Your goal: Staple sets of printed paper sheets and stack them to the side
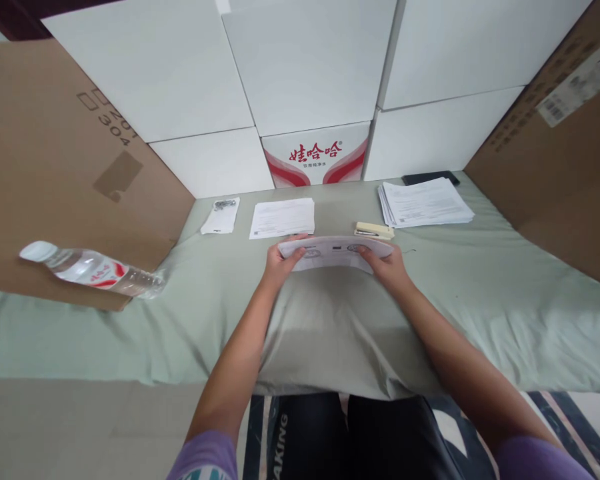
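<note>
Both my hands hold a small bundle of white printed sheets (336, 253), bowed upward just above the green cloth. My left hand (279, 262) grips its left end and my right hand (387, 264) grips its right end. A cream stapler (373, 231) lies right behind the bundle, close to my right hand. A single printed sheet (283, 217) lies flat behind my left hand.
A pale green cloth covers the table (480, 300). A stack of printed papers (424, 202) and a dark phone (430, 177) lie at the back right. A small white packet (221, 216) lies back left. A water bottle (93, 270) lies at the left. Cardboard and white boxes wall the table.
</note>
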Available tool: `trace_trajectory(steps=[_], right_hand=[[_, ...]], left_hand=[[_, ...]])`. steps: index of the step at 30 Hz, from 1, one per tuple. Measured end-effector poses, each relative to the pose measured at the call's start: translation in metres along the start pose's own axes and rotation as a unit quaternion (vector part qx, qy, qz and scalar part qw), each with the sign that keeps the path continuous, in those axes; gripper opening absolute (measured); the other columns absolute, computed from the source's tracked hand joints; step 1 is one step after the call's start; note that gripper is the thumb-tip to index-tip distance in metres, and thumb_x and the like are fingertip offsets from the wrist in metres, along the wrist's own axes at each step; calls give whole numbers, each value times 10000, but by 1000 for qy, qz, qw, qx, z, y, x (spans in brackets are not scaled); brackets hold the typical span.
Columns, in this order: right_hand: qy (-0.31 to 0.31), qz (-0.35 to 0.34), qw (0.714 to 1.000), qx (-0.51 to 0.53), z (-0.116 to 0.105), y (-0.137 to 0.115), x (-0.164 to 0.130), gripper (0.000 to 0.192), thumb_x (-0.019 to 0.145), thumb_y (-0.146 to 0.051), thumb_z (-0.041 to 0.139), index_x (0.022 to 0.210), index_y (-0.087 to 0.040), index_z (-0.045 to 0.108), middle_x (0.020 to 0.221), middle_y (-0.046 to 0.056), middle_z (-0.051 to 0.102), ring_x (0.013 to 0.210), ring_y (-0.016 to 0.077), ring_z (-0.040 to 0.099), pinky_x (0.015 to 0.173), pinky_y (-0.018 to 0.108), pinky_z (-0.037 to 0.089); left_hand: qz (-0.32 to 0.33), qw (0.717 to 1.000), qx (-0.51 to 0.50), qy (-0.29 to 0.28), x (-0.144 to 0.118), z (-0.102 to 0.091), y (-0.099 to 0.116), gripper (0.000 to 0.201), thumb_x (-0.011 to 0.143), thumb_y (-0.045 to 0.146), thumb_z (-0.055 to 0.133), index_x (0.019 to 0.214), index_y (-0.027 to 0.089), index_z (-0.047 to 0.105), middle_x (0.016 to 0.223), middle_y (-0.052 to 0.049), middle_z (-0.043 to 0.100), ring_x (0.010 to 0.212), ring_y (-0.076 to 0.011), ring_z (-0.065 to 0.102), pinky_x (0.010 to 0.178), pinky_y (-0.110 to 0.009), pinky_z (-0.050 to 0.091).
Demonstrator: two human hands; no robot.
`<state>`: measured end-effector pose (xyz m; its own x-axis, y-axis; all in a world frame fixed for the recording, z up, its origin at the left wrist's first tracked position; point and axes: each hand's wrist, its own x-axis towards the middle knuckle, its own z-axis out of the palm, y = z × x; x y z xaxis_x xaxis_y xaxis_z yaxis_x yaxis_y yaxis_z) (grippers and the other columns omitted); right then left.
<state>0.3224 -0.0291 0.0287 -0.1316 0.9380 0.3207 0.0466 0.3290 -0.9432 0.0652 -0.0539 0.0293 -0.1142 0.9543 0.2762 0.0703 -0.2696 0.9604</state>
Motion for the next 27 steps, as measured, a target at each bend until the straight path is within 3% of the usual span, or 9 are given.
trace_trajectory(steps=[4,7,13,18,22,27], right_hand=[[20,3,999,-34,3,5,-2,368,872,-593,678,897,-248,801,849,27,774,839,253,725,806,404,610],[-18,-10,998,-65,4,4,-5,359,911,-580,634,880,-260,792,784,18,746,801,256,721,782,399,596],[-40,-40,994,-96,4,3,-4,344,938,-549,599,944,-258,782,852,28,763,861,254,730,843,391,583],[-39,3,998,-53,4,15,-1,357,919,-580,615,950,-265,778,890,24,774,911,269,735,843,409,599],[-34,31,998,-36,6,22,1,364,886,-583,656,990,-253,766,973,37,786,915,267,737,831,420,608],[22,107,993,37,1,25,12,427,833,-570,697,1108,-243,694,842,30,770,673,208,710,647,363,601]], left_hand=[[-14,1000,18,-6,1,4,-6,536,743,622,786,1013,159,809,1042,-120,804,1045,-297,751,1010,-437,578],[-1,999,39,-11,0,6,-11,507,795,604,747,1051,170,803,1063,-104,802,1089,-290,735,1024,-425,569],[15,998,59,11,3,4,-23,488,865,588,682,1092,169,790,1098,-100,796,1113,-277,723,1047,-413,550],[13,997,68,29,5,5,-26,495,816,605,726,1054,175,787,1115,-104,789,1119,-278,718,1055,-409,536],[11,991,129,31,6,0,-26,482,900,592,638,1128,186,761,1062,-99,790,1032,-272,729,994,-391,542],[-26,965,255,50,11,-12,-33,405,934,530,610,1175,227,728,920,-99,772,896,-300,718,906,-386,528]])
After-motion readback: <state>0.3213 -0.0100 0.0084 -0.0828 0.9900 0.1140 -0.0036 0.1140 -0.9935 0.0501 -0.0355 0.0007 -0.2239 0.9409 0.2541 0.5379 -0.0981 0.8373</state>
